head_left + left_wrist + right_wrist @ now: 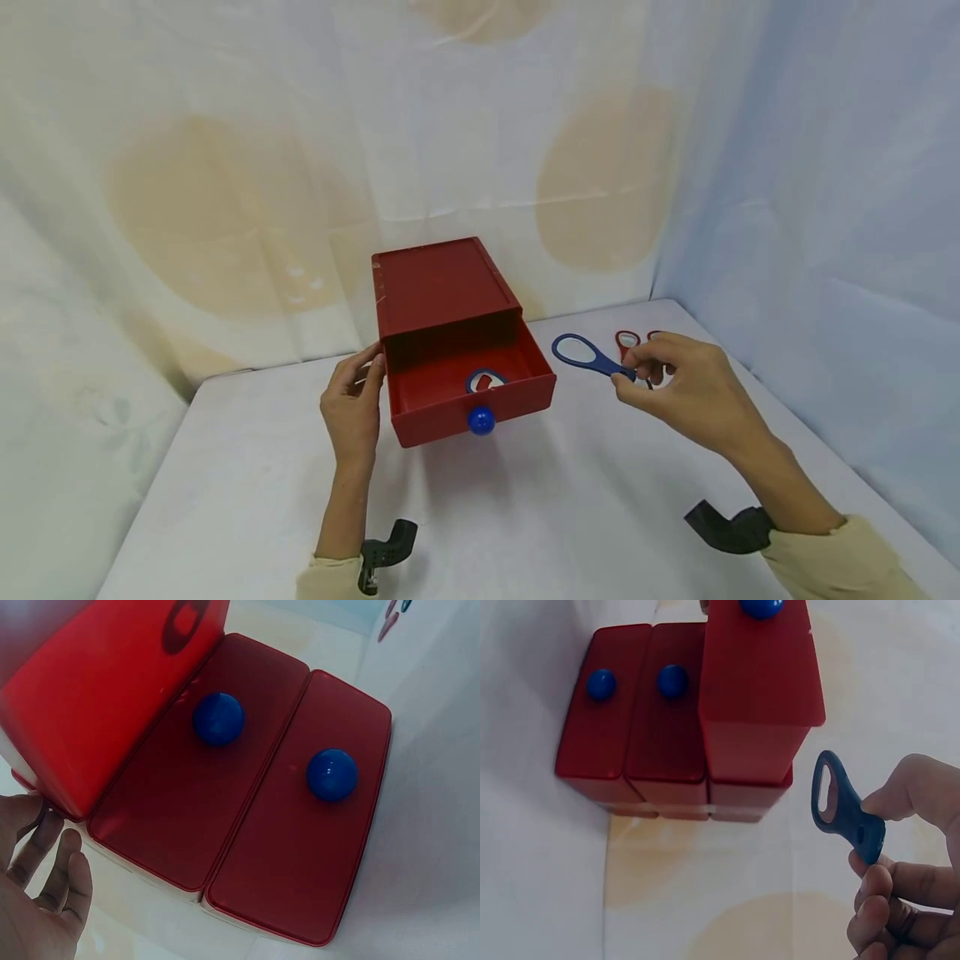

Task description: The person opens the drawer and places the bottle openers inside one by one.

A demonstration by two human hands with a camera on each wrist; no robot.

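Beside the open drawer (465, 385), right hand (686, 385) pinches a blue opener (588, 357); left hand (352, 404) fingers relaxed.

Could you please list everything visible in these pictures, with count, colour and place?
Drawer cabinet: one, red, at the back middle of the table, three drawers stacked.
Top drawer: one, red, pulled open; the two below it are shut.
Knobs: three, blue, one on each drawer front.
Opener in drawer: one, blue rim, lying inside the open drawer.
Blue opener: one, pinched in the air right of the drawer.
Red openers: two, on the table behind the right hand, partly hidden.
Table: one, white cover.
Left hand: touches the open drawer's left side.
Right hand: pinches the blue opener's handle.
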